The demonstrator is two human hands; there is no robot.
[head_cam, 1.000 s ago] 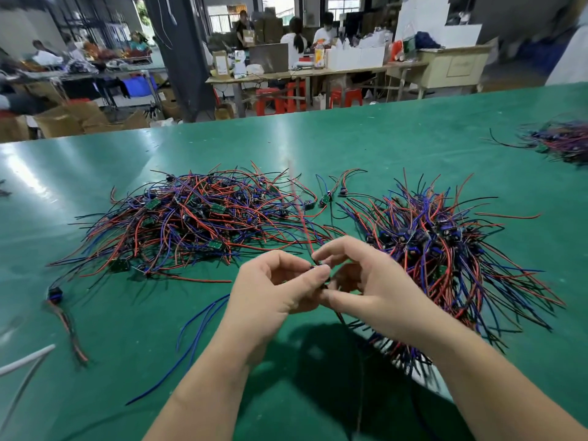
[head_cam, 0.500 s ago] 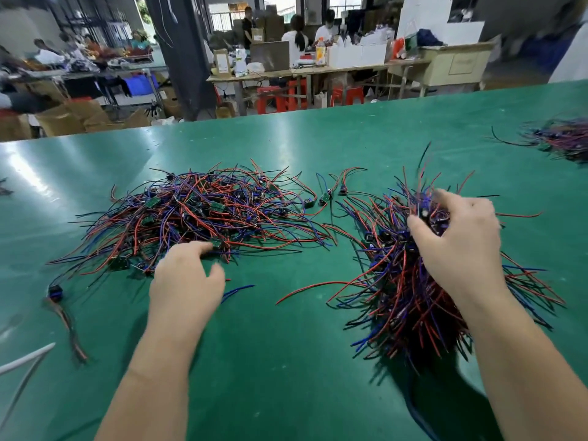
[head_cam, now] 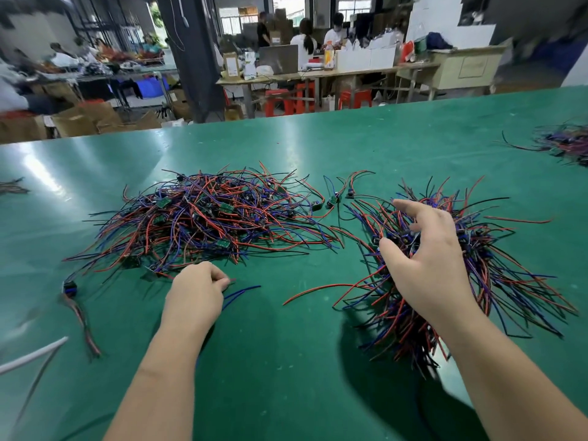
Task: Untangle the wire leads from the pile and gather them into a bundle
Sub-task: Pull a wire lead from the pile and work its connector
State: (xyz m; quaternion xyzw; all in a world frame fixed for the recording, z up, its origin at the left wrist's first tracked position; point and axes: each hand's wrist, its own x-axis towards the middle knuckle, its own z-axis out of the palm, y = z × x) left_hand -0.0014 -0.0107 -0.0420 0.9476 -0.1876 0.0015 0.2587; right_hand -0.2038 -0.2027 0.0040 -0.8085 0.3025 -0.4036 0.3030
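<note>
A tangled pile (head_cam: 206,224) of red, blue and black wire leads with small green boards lies on the left half of the green table (head_cam: 286,361). To the right sits a gathered bundle (head_cam: 496,275) of the same leads, its ends fanning outward. My left hand (head_cam: 194,294) is at the pile's near edge, fingers curled, pinching a wire lead (head_cam: 245,290) whose blue and red ends stick out to the right. My right hand (head_cam: 423,259) hovers over the bundle's left side with its fingers spread, holding nothing.
A few loose leads (head_cam: 334,198) lie between pile and bundle. One lead with a black connector (head_cam: 70,288) and a white cable (head_cam: 31,358) lie at the near left. Another wire heap (head_cam: 566,143) sits far right. People work at benches beyond the table.
My right hand has let go of the bundle's top, opened its fingers and shifted a little left. My left hand has stayed at the pile's near edge, fingers now curled on a lead.
</note>
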